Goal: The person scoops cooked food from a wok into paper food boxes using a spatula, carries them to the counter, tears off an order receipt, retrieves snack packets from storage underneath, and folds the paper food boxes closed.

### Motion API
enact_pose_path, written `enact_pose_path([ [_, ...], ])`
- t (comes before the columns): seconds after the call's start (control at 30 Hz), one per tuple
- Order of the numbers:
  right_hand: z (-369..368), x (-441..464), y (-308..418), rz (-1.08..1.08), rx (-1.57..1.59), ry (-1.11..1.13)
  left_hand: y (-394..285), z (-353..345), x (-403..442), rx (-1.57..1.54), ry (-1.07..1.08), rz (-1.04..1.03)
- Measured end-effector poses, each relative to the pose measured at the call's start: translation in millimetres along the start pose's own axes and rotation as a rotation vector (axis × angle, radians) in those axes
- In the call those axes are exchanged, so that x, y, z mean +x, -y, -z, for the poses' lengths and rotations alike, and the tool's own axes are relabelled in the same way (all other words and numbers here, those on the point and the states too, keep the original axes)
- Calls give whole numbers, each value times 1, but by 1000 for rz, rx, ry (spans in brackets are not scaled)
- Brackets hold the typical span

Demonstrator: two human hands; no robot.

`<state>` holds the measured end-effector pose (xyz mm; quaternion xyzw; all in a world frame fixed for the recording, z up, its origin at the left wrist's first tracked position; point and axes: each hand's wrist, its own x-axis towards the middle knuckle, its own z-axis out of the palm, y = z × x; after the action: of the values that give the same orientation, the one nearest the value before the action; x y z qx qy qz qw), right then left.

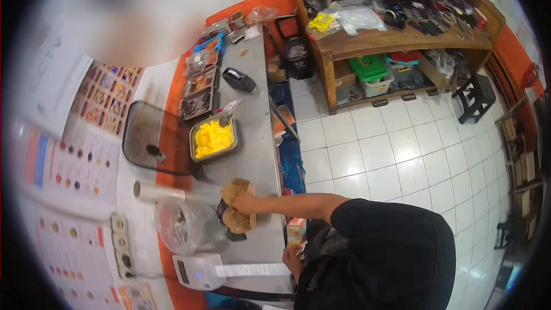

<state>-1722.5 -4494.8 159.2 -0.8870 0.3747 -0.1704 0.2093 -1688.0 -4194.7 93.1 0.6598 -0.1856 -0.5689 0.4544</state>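
Note:
My right hand (245, 203) reaches across the metal counter (255, 120) into an open brown cardboard food box (244, 186). Its fingers look bunched together over brown crumb-like bits, and their tips are hidden. Close to my body, my left hand (293, 260) is closed at the lower end of a small orange-and-white box (296, 231). Beside the food box lies a clear plastic bag (186, 227). A metal tray of yellow shredded food (213, 139) stands further along the counter, with a utensil at its rim.
A white label printer (198, 271) with a paper strip sits at the near end. Beyond the yellow food are a black tape dispenser (239, 80) and several topping trays (198, 95). Across the tiled floor stand a wooden desk (367, 46) and a black stool (475, 99).

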Motion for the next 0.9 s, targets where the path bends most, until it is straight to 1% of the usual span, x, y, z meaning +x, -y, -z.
enact_pose_path([
  [0.03, 21, -7, -4, -4, 29, -5, -16, -15, 20, 87, 53, -26],
  [0.07, 23, -14, -16, 57, 80, -253, -30, -37, 40, 165, 116, -58],
  [0.1, 27, -21, -30, 123, 122, -507, -40, -52, 60, 174, 155, -62],
  [0.17, 74, -60, -62, -11, 295, -327, -61, -76, 99, 623, 423, -422],
  [0.2, 99, -89, -86, -155, 501, -286, -80, -99, 112, 572, 435, -225],
  [0.23, 118, -126, -110, -300, 716, -241, -91, -123, 124, 589, 458, -216],
  [0.27, 100, -162, -158, -295, 527, -366, -97, -149, 138, 572, 536, -130],
  [0.3, 101, -211, -196, -517, 635, -357, -100, -171, 149, 560, 609, -39],
  [0.33, 73, -274, -255, -561, 436, -382, -102, -194, 158, 584, 631, -27],
  [0.37, 56, -342, -292, -979, 324, -328, -104, -220, 170, 708, 749, -148],
  [0.4, 42, -413, -324, -1202, 96, -316, -107, -251, 181, 824, 872, -281],
  [0.43, 66, -475, -322, -1374, -18, -264, -113, -279, 189, 838, 902, -289],
  [0.47, 104, -517, -302, -1503, -69, -554, -118, -309, 196, 764, 946, -202],
  [0.5, 106, -572, -308, -1587, -72, -673, -124, -338, 200, 690, 979, -109],
  [0.53, 115, -616, -306, -1526, -141, -933, -132, -370, 196, 584, 887, 14],
  [0.57, 133, -645, -301, -1688, 31, -1058, -127, -394, 203, 439, 795, 17],
  [0.6, 153, -667, -294, -1738, 76, -1068, -114, -417, 214, 292, 699, 22],
  [0.67, 168, -707, -303, -1852, 234, -1103, -75, -449, 245, 186, 388, 128],
  [0.7, 178, -715, -311, -1918, 251, -1075, -43, -442, 280, 145, 543, 264],
  [0.73, 166, -730, -335, -1878, 73, -1132, -15, -439, 309, 124, 701, 408],
  [0.77, 185, -733, -349, -1933, 156, -989, 8, -440, 332, 123, 853, 542],
  [0.8, 184, -735, -368, -1836, 84, -1057, 1, -460, 301, 351, 822, 391],
  [0.83, 177, -739, -395, -1837, 35, -962, -5, -479, 271, 589, 772, 256],
  [0.87, 183, -737, -414, -1793, 233, -1007, -10, -499, 238, 1043, 663, -40],
  [0.9, 185, -735, -437, -1735, 265, -1014, 9, -503, 245, 1029, 650, -23],
])
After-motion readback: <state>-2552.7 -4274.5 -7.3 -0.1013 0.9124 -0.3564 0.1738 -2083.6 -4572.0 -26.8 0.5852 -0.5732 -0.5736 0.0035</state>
